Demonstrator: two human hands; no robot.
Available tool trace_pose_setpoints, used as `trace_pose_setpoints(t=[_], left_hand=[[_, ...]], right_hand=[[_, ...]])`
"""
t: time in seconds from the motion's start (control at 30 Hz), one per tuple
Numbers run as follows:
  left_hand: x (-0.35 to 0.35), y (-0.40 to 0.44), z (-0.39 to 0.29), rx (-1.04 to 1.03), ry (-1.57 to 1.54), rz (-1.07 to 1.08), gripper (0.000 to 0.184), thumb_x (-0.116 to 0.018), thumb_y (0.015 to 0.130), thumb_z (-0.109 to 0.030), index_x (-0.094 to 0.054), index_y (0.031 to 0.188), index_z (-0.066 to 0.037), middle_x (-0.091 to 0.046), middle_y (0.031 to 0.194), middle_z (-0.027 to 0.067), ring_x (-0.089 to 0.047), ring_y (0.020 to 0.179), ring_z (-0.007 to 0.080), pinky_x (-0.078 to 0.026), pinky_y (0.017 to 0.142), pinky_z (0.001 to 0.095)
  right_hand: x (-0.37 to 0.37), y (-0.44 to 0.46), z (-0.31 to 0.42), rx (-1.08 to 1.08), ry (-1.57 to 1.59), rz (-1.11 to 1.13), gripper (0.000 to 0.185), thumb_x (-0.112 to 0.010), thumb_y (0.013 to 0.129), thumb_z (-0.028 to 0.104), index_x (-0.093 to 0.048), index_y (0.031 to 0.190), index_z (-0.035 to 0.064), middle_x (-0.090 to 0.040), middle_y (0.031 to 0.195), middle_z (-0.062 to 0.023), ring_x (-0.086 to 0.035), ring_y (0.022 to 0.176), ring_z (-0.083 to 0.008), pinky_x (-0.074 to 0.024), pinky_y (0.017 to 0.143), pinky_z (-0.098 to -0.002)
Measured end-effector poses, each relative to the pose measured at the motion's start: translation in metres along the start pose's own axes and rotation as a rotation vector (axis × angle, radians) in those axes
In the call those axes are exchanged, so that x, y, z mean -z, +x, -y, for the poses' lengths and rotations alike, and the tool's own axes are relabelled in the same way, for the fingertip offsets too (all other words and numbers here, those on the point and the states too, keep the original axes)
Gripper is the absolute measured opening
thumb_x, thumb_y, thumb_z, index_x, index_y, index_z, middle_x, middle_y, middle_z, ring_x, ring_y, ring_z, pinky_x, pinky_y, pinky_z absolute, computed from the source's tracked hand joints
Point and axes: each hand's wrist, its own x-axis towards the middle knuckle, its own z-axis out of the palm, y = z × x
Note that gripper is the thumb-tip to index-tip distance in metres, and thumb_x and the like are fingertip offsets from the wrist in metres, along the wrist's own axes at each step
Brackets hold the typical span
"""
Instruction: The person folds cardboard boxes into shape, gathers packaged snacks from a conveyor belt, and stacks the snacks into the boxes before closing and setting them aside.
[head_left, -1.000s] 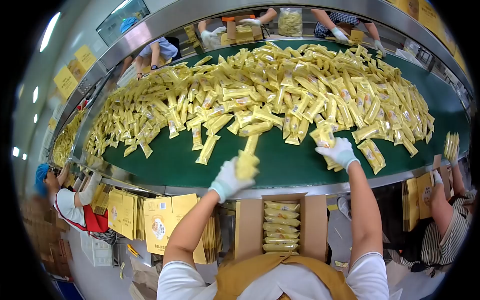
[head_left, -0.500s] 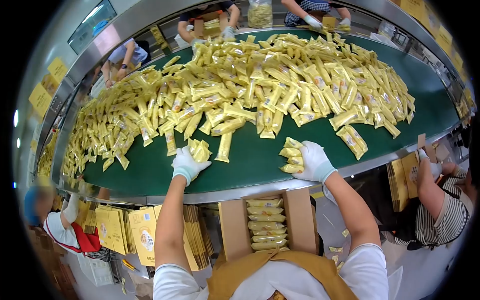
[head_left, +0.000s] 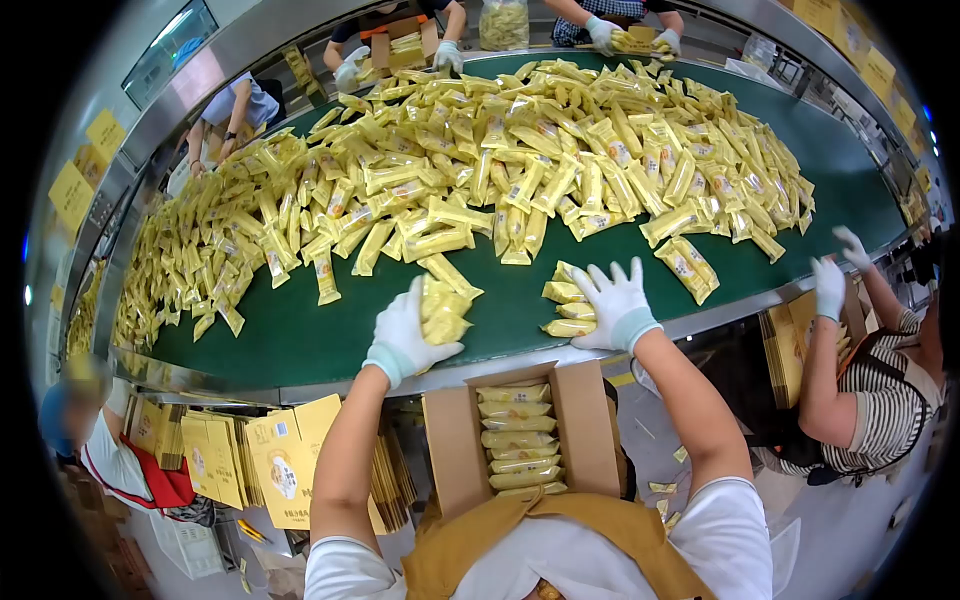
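Both of my hands wear white gloves at the near edge of the green conveyor belt (head_left: 500,345). My left hand (head_left: 405,330) is wrapped round a bunch of yellow packets (head_left: 443,312). Fingers spread, my right hand (head_left: 615,308) rests against the right end of a short stack of yellow packets (head_left: 567,310) on the belt. A loose packet (head_left: 450,273) lies just above my left hand. Between my forearms, below the belt, an open cardboard box (head_left: 590,425) holds a row of yellow packets (head_left: 518,437).
A large heap of yellow packets (head_left: 480,150) covers the belt's far part. Flattened yellow cartons (head_left: 285,465) stand at the lower left, near a yellow cutter (head_left: 252,530). Co-workers stand across the belt and at both sides, one in a striped shirt (head_left: 880,385) at the right.
My right hand has spread its fingers beside the stack it held. My left hand has stayed round its bunch. The view has shifted, and the right co-worker's gloved hands have risen.
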Motion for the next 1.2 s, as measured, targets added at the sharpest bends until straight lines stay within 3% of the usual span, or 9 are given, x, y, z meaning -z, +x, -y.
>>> trace_pose_setpoints(t=[0.07, 0.17, 0.33, 0.43, 0.63, 0.7, 0.83, 0.93, 1.2], left_hand=[[-0.006, 0.01, -0.009, -0.099, 0.038, 0.034, 0.124, -0.083, 0.063, -0.062, -0.026, 0.154, 0.001, -0.056, 0.127, 0.0237, -0.057, 0.116, 0.0394, -0.046, 0.101, 0.0448], [-0.006, 0.03, -0.035, -0.178, 0.107, 0.219, 0.122, -0.08, 0.066, -0.063, -0.025, 0.155, 0.0, -0.054, 0.129, 0.023, -0.053, 0.121, 0.0385, -0.042, 0.104, 0.0447], [-0.032, 0.068, -0.068, -0.336, 0.28, 0.344, 0.121, -0.079, 0.066, -0.06, -0.024, 0.156, -0.002, -0.055, 0.129, 0.0206, -0.054, 0.121, 0.0357, -0.041, 0.105, 0.0437], [-0.04, 0.085, -0.093, -0.39, 0.321, 0.382, 0.12, -0.079, 0.067, -0.06, -0.024, 0.157, -0.002, -0.056, 0.128, 0.0181, -0.055, 0.119, 0.033, -0.042, 0.101, 0.0433], [-0.051, 0.096, -0.096, -0.527, 0.438, 0.354, 0.118, -0.08, 0.067, -0.059, -0.025, 0.157, -0.005, -0.056, 0.129, 0.0174, -0.055, 0.117, 0.0324, -0.042, 0.096, 0.0426], [-0.045, 0.089, -0.093, -0.483, 0.386, 0.346, 0.12, -0.08, 0.066, -0.059, -0.025, 0.157, -0.004, -0.055, 0.13, 0.0197, -0.053, 0.12, 0.0346, -0.039, 0.102, 0.0443], [-0.047, 0.067, -0.068, -0.345, 0.343, 0.221, 0.122, -0.081, 0.065, -0.058, -0.022, 0.158, -0.004, -0.054, 0.131, 0.0214, -0.051, 0.125, 0.0373, -0.037, 0.107, 0.0466], [-0.036, 0.048, -0.052, -0.16, 0.313, 0.295, 0.124, -0.079, 0.066, -0.063, -0.02, 0.159, -0.007, -0.05, 0.139, 0.0196, -0.049, 0.129, 0.035, -0.033, 0.111, 0.0475], [-0.052, 0.035, -0.033, -0.105, 0.287, 0.133, 0.127, -0.079, 0.064, -0.065, -0.019, 0.158, -0.003, -0.051, 0.139, 0.0224, -0.049, 0.13, 0.0361, -0.033, 0.11, 0.0509]], right_hand=[[0.02, -0.008, -0.002, -0.06, -0.044, 0.066, 0.116, -0.078, 0.064, 0.062, -0.029, 0.156, 0.0124, -0.041, 0.153, -0.0199, -0.033, 0.142, -0.0466, -0.0207, 0.118, -0.0607], [-0.024, -0.01, -0.026, -0.023, 0.187, -0.08, 0.119, -0.083, 0.059, 0.061, -0.034, 0.154, 0.0088, -0.042, 0.153, -0.0187, -0.034, 0.139, -0.0523, -0.0283, 0.116, -0.0547], [-0.062, -0.004, -0.034, 0.046, 0.53, -0.305, 0.124, -0.092, 0.056, 0.041, -0.027, 0.152, -0.0022, -0.038, 0.148, -0.0265, -0.033, 0.14, -0.0475, -0.0299, 0.118, -0.0488], [-0.062, 0.005, -0.024, 0.051, 0.578, -0.327, 0.125, -0.092, 0.055, 0.04, -0.026, 0.153, -0.0021, -0.036, 0.149, -0.0268, -0.032, 0.141, -0.0466, -0.0301, 0.118, -0.0478], [-0.022, 0.01, -0.001, 0.011, 0.157, -0.162, 0.122, -0.081, 0.061, 0.062, -0.03, 0.152, -0.0017, -0.042, 0.145, -0.0257, -0.029, 0.142, -0.0477, -0.0171, 0.119, -0.059], [-0.008, 0.013, -0.001, 0.051, 0.058, -0.088, 0.121, -0.079, 0.064, 0.064, -0.03, 0.151, -0.0023, -0.044, 0.143, -0.026, -0.029, 0.142, -0.0473, -0.0152, 0.119, -0.0604], [-0.039, 0.01, -0.017, 0.146, 0.246, -0.218, 0.118, -0.08, 0.065, 0.061, -0.03, 0.152, -0.002, -0.045, 0.142, -0.0271, -0.042, 0.133, -0.0439, -0.0321, 0.114, -0.0488], [-0.041, 0.007, -0.023, 0.163, 0.26, -0.255, 0.118, -0.08, 0.065, 0.059, -0.028, 0.153, -0.0012, -0.048, 0.137, -0.0258, -0.05, 0.122, -0.0403, -0.0416, 0.103, -0.0427], [-0.023, 0.028, -0.004, -0.048, 0.181, -0.043, 0.119, -0.08, 0.066, 0.058, -0.026, 0.155, 0.0002, -0.053, 0.125, -0.0224, -0.053, 0.109, -0.0384, -0.0438, 0.097, -0.0431]])
